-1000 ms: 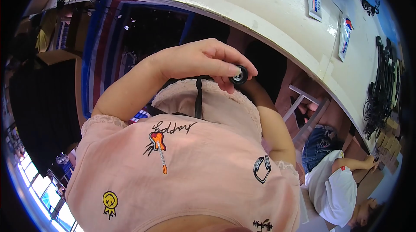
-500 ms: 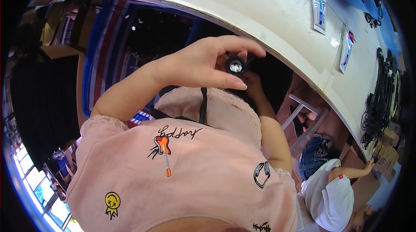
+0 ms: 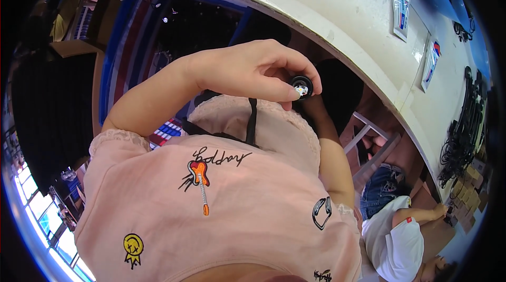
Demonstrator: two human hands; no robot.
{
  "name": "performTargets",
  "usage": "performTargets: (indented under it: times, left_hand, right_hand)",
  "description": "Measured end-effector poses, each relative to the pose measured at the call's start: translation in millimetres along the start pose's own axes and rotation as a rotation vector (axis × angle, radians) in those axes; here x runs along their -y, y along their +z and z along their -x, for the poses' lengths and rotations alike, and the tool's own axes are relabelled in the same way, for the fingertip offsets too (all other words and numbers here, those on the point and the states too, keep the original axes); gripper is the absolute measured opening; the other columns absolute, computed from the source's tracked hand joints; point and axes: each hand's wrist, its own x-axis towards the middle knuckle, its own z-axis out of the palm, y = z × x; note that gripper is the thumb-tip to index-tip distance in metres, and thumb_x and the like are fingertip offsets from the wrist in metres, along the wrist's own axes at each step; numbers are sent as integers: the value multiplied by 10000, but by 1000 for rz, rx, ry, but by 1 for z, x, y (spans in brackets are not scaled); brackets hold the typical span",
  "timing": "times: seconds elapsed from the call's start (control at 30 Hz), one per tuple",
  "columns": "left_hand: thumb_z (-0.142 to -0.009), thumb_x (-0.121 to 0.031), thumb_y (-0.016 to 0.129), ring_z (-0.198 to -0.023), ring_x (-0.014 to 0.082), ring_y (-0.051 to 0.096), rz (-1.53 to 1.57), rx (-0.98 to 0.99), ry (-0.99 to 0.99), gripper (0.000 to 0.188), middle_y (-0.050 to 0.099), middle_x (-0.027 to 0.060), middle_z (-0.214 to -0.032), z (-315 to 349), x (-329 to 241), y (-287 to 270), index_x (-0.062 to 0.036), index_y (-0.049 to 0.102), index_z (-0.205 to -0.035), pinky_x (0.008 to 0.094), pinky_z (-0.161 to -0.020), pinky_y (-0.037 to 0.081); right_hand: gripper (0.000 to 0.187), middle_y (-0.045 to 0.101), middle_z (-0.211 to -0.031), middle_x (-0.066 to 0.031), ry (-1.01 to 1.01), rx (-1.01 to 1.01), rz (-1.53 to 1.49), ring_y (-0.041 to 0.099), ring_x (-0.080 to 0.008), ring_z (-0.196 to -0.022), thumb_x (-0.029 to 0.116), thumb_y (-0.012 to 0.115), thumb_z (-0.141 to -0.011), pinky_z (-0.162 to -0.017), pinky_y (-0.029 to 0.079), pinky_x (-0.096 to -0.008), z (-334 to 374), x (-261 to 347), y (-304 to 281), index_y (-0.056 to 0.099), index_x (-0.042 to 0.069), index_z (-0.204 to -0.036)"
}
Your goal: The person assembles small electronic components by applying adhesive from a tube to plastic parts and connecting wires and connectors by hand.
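The pale surface [image 3: 337, 13] sweeps from 11 o'clock round to 3 o'clock, and its edge curves beyond my grip. My pink shirt [image 3: 232, 219] fills the lower view around 6 o'clock. At 4 o'clock sits a co-worker in a white top [image 3: 392, 234]. A bundle of black cables [image 3: 461, 126] lies on the surface at 3 o'clock, with two white tubes [image 3: 401, 10] lying apart from each other near 2 o'clock.

My left grip [image 3: 258, 68], just off centre toward 1 o'clock, is curled nearly closed, thumb and fingers around the black round piece [image 3: 302, 80]. My right grip [image 3: 312, 104] is mostly hidden below it; I cannot tell what it holds or how far open it is.

The piece is at 2 o'clock from the middle of the view, short of the surface's edge, its bright centre [image 3: 302, 90] facing me. I judge it light and stiff, with a smooth rim that could slide or turn under dry fingertips. The centre looks the more delicate part, so the outer rim, from opposite sides, is where I'd take hold, with a gentle pinch.
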Motion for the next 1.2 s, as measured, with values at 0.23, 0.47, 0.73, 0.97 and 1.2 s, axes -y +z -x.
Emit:
performTargets:
  times: [0.23,0.47,0.73,0.97,1.2]
  left_hand:
    - [-781,-35,498,-735,94,582,-85,-28,-21,245,584,76,-934,-1,1,-1,50,570,-999,218,-700,502]
    - [-789,-35,507,-725,90,604,13,-136,-72,216,592,57,-936,-1,8,-1,26,576,-984,209,-692,497]
    - [-768,45,591,-889,91,546,43,-38,110,331,543,72,-1016,0,16,2,31,516,-1090,217,-793,482]
    - [-744,63,607,-884,94,550,40,-52,67,332,552,85,-1035,4,15,1,34,531,-1065,217,-804,482]
    - [-776,-34,553,-824,105,572,42,-16,32,302,558,85,-992,5,13,1,39,542,-1069,230,-775,491]
  right_hand:
    - [173,662,-860,-77,77,64,-30,613,-132,-788,82,587,-813,-730,482,-267,-2,2,3,642,26,-968]
    - [156,669,-842,-57,21,121,135,614,-112,-778,117,641,-789,-723,480,-255,4,15,13,668,51,-928]
    - [111,663,-763,-87,-66,-151,223,621,-126,-714,116,666,-757,-648,485,-265,0,-7,0,670,36,-834]
    - [109,646,-710,-95,-106,-121,198,614,-132,-671,111,674,-737,-597,472,-265,1,-16,1,652,14,-781]
    - [87,590,-619,-58,-63,-102,138,517,-71,-599,88,664,-726,-532,419,-252,-1,-33,-4,620,17,-703]
